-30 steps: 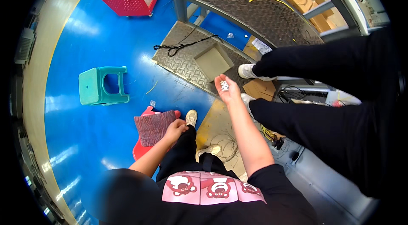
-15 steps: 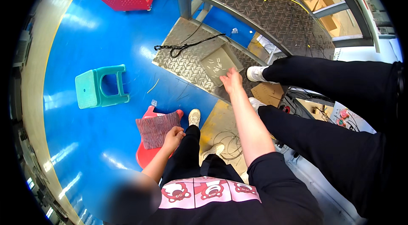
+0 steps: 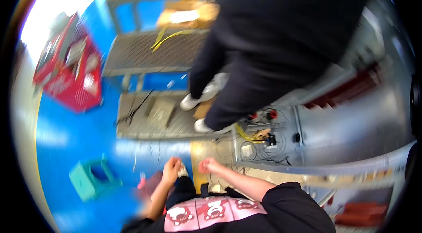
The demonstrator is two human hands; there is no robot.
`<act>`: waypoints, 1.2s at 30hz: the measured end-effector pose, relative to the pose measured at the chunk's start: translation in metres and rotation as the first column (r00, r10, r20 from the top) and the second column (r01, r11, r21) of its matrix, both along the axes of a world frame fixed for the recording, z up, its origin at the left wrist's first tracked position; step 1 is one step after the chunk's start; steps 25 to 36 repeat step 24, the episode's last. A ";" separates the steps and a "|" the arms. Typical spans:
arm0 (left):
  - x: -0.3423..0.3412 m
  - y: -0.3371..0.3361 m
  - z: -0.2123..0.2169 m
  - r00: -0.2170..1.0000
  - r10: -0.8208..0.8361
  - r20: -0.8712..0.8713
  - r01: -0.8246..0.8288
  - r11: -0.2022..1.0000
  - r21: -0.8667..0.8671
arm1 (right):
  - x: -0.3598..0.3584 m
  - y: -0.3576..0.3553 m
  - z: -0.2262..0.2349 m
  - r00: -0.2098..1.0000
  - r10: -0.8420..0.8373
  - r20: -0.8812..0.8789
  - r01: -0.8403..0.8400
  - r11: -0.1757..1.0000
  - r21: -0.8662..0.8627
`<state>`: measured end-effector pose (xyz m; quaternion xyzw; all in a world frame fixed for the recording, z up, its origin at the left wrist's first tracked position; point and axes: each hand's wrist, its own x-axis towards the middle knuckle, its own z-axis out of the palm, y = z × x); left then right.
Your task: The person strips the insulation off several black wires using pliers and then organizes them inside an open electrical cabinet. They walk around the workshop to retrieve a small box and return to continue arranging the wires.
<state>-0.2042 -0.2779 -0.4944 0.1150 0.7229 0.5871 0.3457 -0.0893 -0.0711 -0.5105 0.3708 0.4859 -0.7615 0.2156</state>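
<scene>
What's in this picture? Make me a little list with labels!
Left hand: left hand rests low near the person's knee, by a reddish cushion; too blurred to tell if it holds anything.
Right hand: right hand is loosely curled, above the yellowish floor patch.
Floor: blue floor.
Stool: a teal stool sits left of the hands.
Steps: metal tread steps ahead.
Other person: someone in dark clothes with white shoes stands on the steps.
Cart: red cart at the far left.
Wires: tangled wires on a grey machine.

Teal stool (image 3: 90, 180), red cart (image 3: 72, 77) (blurred), metal step platform (image 3: 162, 114)
</scene>
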 end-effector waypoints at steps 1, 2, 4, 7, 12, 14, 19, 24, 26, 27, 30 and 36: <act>0.008 0.007 0.014 0.999 -0.033 -0.022 0.033 0.999 -0.002 | 0.018 -0.001 0.001 0.998 -0.068 0.015 0.068 0.998 -0.015; 0.020 0.015 0.010 0.997 -0.071 -0.009 0.071 0.997 0.019 | 0.034 0.002 0.005 0.997 -0.071 -0.021 0.071 0.997 -0.005; 0.038 0.048 0.030 0.989 -0.145 -0.032 0.147 0.988 0.044 | 0.058 0.016 0.027 0.988 -0.124 -0.096 0.124 0.992 -0.013; 0.081 0.104 0.067 0.950 -0.308 -0.039 0.311 0.944 0.112 | 0.111 0.035 0.067 0.952 -0.254 -0.169 0.251 0.967 -0.041; 0.131 0.217 0.137 0.815 -0.441 -0.375 0.509 0.854 0.103 | 0.213 0.077 0.090 0.843 -0.477 -0.248 0.477 0.877 -0.064; 0.130 0.264 0.168 0.792 -0.385 -0.473 0.494 0.860 0.127 | 0.245 0.093 0.102 0.795 -0.541 -0.273 0.554 0.832 -0.035; 0.084 0.379 0.244 0.840 -0.226 -0.493 0.438 0.818 0.373 | 0.291 0.113 0.129 0.667 -0.648 -0.368 0.663 0.741 -0.103; 0.033 0.472 0.346 0.907 -0.033 -0.420 0.253 0.840 0.481 | 0.304 0.118 0.143 0.613 -0.664 -0.428 0.683 0.718 -0.136; 0.033 0.472 0.346 0.907 -0.033 -0.420 0.253 0.840 0.481 | 0.304 0.118 0.143 0.613 -0.664 -0.428 0.683 0.718 -0.136; 0.033 0.472 0.346 0.907 -0.033 -0.420 0.253 0.840 0.481 | 0.304 0.118 0.143 0.613 -0.664 -0.428 0.683 0.718 -0.136; 0.033 0.472 0.346 0.907 -0.033 -0.420 0.253 0.840 0.481 | 0.304 0.118 0.143 0.613 -0.664 -0.428 0.683 0.718 -0.136; 0.033 0.472 0.346 0.907 -0.033 -0.420 0.253 0.840 0.481 | 0.304 0.118 0.143 0.613 -0.664 -0.428 0.683 0.718 -0.136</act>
